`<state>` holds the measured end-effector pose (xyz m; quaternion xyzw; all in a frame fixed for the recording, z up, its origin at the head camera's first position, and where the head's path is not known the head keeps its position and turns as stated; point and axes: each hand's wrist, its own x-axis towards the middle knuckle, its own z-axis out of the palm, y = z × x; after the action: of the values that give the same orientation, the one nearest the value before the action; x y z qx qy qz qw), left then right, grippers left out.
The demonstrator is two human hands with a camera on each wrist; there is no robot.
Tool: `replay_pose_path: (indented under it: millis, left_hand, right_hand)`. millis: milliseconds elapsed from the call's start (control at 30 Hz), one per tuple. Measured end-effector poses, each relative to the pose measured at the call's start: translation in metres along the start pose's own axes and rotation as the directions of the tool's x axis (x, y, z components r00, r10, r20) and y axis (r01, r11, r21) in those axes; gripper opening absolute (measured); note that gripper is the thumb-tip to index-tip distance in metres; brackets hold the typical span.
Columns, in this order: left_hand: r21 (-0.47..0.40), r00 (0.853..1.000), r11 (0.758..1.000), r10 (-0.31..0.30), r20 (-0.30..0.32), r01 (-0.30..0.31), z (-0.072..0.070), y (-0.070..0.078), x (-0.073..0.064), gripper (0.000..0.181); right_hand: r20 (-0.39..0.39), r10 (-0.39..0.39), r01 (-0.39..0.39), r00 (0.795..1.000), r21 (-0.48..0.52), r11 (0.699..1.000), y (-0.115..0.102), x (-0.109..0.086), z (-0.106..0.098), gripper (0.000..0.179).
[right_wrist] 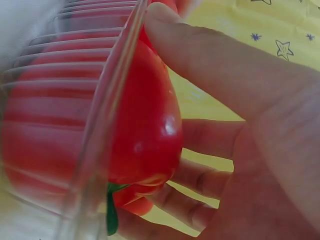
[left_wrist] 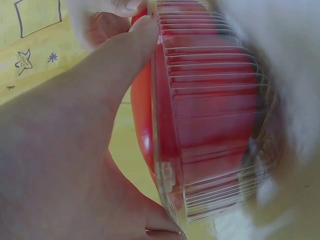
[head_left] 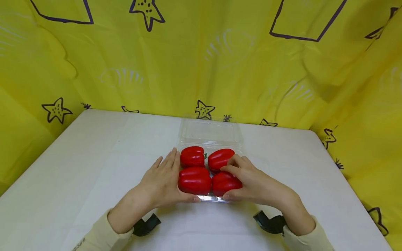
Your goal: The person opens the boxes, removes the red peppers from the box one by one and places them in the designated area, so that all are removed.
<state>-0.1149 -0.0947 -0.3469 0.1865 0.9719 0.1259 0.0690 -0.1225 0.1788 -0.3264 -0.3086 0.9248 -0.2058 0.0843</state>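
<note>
Several red bell peppers (head_left: 194,180) sit in two rows inside a clear plastic clamshell box (head_left: 215,199). My left hand (head_left: 161,183) lies along the box's left side with fingers straight, its thumb on the front rim. In the left wrist view, red shows through the ribbed box wall (left_wrist: 215,120). My right hand (head_left: 254,179) curls over the near right bell pepper (head_left: 223,184), with the thumb at the front rim and fingertips between the right-hand peppers. The right wrist view shows a pepper (right_wrist: 150,120) with a green stem, bulging above the rim between thumb and fingers.
The box's clear lid (head_left: 210,131) stands open at the back, close to the yellow patterned curtain (head_left: 176,69). A white cloth (head_left: 103,157) covers the table. Dark straps (head_left: 146,225) sit at both wrists, beside light sleeves.
</note>
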Motion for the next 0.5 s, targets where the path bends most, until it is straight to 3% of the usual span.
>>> replay_pose_path:
  millis: [500]
  left_hand:
    - [-0.017,1.0,1.0,-0.015,0.007,0.016,-0.0028,-0.0035,-0.0002,0.132]
  right_hand:
    - [-0.051,-0.06,0.058,0.997,-0.048,0.997,0.0009,0.0061,0.0041,0.049]
